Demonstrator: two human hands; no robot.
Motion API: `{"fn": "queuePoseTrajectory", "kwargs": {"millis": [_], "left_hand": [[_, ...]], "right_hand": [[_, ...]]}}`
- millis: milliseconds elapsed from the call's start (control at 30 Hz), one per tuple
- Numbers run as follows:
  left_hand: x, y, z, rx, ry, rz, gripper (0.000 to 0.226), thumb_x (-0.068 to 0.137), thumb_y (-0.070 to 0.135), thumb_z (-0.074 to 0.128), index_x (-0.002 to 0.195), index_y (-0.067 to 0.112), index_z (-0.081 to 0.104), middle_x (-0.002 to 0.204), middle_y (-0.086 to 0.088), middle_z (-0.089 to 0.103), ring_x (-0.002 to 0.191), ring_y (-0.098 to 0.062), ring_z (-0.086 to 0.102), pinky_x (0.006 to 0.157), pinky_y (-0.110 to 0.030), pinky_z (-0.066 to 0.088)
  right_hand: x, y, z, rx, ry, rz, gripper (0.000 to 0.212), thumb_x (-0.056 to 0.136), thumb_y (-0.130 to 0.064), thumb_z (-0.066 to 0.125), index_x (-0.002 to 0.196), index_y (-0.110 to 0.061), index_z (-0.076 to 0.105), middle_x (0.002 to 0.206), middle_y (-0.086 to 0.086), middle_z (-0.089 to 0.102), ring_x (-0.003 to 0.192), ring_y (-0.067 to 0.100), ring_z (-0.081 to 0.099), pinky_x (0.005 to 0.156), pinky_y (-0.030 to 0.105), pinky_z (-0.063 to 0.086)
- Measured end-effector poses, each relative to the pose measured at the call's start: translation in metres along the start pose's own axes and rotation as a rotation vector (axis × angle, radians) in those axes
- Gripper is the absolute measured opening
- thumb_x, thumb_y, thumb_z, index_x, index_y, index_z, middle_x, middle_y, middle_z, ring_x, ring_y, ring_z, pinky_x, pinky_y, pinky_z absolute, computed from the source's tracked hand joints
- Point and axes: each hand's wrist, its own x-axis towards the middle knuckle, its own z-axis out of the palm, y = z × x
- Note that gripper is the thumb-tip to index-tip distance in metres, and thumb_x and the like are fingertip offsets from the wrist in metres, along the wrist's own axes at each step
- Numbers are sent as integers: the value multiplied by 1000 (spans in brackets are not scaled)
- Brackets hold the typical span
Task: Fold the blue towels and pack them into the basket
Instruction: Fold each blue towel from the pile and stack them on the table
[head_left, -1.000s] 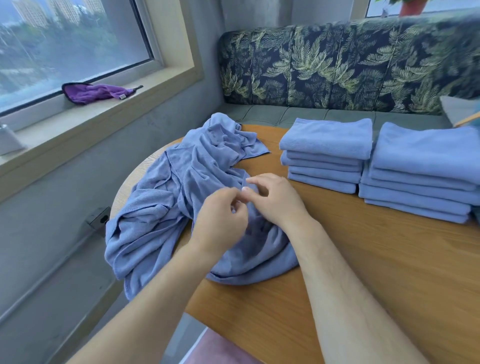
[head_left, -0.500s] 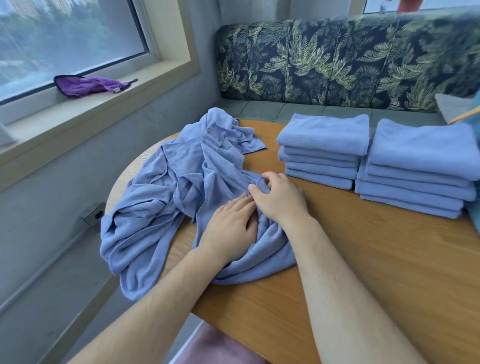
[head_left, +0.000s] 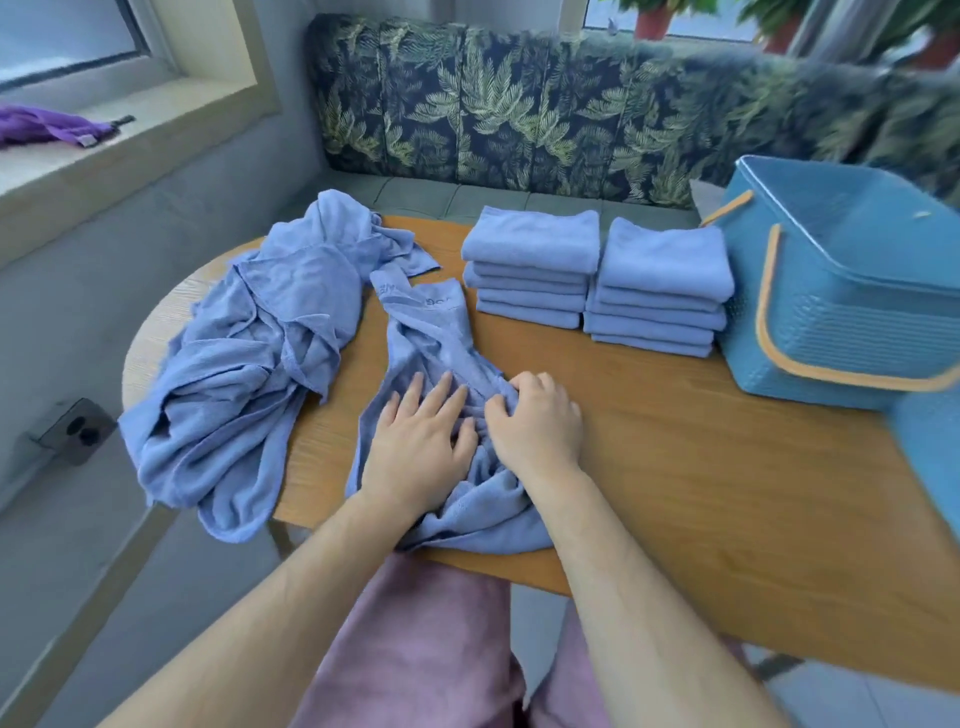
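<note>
Fingers (head_left: 441, 387) of the left hand (head_left: 418, 452) are lying straight and spread, pressing flat on the blue towel (head_left: 426, 332). Fingers (head_left: 511, 387) of the right hand (head_left: 535, 428) are curling into the same cloth and bunching a fold of it.

The wooden table (head_left: 675, 467) is carrying everything. At 2 o'clock from the hands, the basket (head_left: 841, 312) is standing with its handles down; no towel is showing inside it. At 10 o'clock the crumpled heap (head_left: 249, 353) of unfolded towels is spilling over the table's edge. At 1 o'clock 2 folded stacks (head_left: 530, 260) are sitting side by side, just beside the basket.

The blue towel is lying rumpled with its long axis running from 6 to 12 o'clock, its near end hanging over the table edge and its far hem lying at 12 o'clock from the fingertips. Spreading it flat likely turns on that stretch ahead, and both hands are sitting at the near end, the left one nearer the heap. Both palms are facing down, just beside each other, with the forearms converging from 6 o'clock.
</note>
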Motion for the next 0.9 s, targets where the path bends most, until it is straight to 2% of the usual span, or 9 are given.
{"fn": "queuePoseTrajectory", "kwargs": {"millis": [100, 267, 367, 467, 600, 700, 767, 833, 900], "left_hand": [[-22, 13, -3, -26, -49, 74, 64, 93, 47, 24, 145, 22, 53, 155, 2, 45, 148, -28, 32, 119, -48, 28], [-73, 41, -20, -116, -90, 177, 53, 98, 48, 37, 142, 24, 56, 154, 7, 45, 148, -23, 32, 119, -40, 26], [-105, 47, -28, -191, -60, 139, 51, 97, 48, 37, 129, 21, 66, 145, 7, 55, 142, -20, 41, 113, -41, 37], [-134, 48, -29, -183, -25, 226, 51, 96, 48, 37, 123, 20, 69, 139, 6, 61, 137, -21, 48, 108, -40, 40], [-143, 42, -33, -367, 82, 284, 29, 100, 30, 51, 114, 16, 72, 126, 5, 66, 123, -17, 56, 102, -21, 34], [-139, 37, -40, -457, 265, 300, 17, 98, 14, 60, 110, 8, 70, 117, -4, 63, 109, -24, 56, 100, -22, 36], [-131, 31, -37, -446, 303, 254, 22, 96, 12, 62, 117, 6, 66, 120, -8, 57, 108, -27, 54, 101, -29, 41], [-126, 23, -34, -474, 209, 91, 40, 97, 21, 63, 133, 6, 56, 127, -11, 50, 109, -29, 56, 99, -37, 47], [-126, 18, -32, -481, 80, -93, 59, 96, 38, 62, 143, 6, 47, 130, -12, 50, 105, -31, 60, 96, -41, 49]], "right_hand": [[-33, 10, -18, -68, 26, 62, 36, 99, -53, 46, 104, -21, 62, 106, -2, 62, 102, 24, 56, 88, 40, 40], [-103, 23, -54, -80, 53, 141, 30, 98, -46, 49, 104, -18, 60, 105, 4, 66, 101, 32, 60, 85, 42, 43], [-144, 24, -66, -2, 102, 176, 25, 96, -42, 52, 92, -18, 58, 91, 4, 67, 89, 33, 62, 78, 40, 45], [-184, 27, -69, 124, 179, 160, 30, 95, -36, 57, 75, -17, 46, 68, -3, 55, 71, 29, 53, 70, 40, 44], [-201, 35, -77, 277, 163, 194, 33, 94, -30, 58, 70, -15, 42, 64, -4, 45, 65, 18, 43, 65, 37, 40], [-197, 37, -86, 308, 169, 208, 31, 91, -23, 59, 66, -12, 44, 69, -2, 47, 69, 13, 44, 64, 20, 36], [-195, 41, -93, 359, 180, 259, 30, 89, -20, 58, 65, -6, 47, 69, -1, 48, 69, 13, 45, 63, 20, 35], [-196, 49, -96, 461, 164, 352, 26, 89, -18, 57, 69, -2, 51, 64, -2, 46, 63, 13, 40, 62, 31, 33], [-199, 56, -99, 605, 128, 454, 17, 87, -18, 58, 75, -6, 61, 63, -6, 53, 62, 9, 44, 64, 33, 37]]}}
